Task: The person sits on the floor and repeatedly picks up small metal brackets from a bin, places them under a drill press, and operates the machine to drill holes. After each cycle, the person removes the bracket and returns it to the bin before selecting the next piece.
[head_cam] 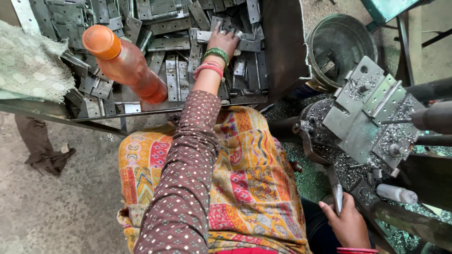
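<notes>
Closest to me, my right hand (348,223) sits low by my knee. Its fingers are curled tight around a metal lever (337,197) that sticks up from the machine. Shiny metal bits (306,181) lie all over the floor beside it. A colourful cloth (254,178) covers my lap.

Further out, my left arm stretches across to a tray (141,112) full of flat grey metal plates (169,44). My left hand (224,41) rests on top of the pile near the back, fingers bent down over one plate. I cannot tell if they have really caught it or only touch it.

An orange bottle (125,61) stands in the tray, well to the left of that hand. Off to the right are the machine's plate holder (367,108) and a round metal bucket (339,42).

I think this is the picking step. Next, I need a firm pinch on just one plate, because the plates lie mixed and overlapping.
</notes>
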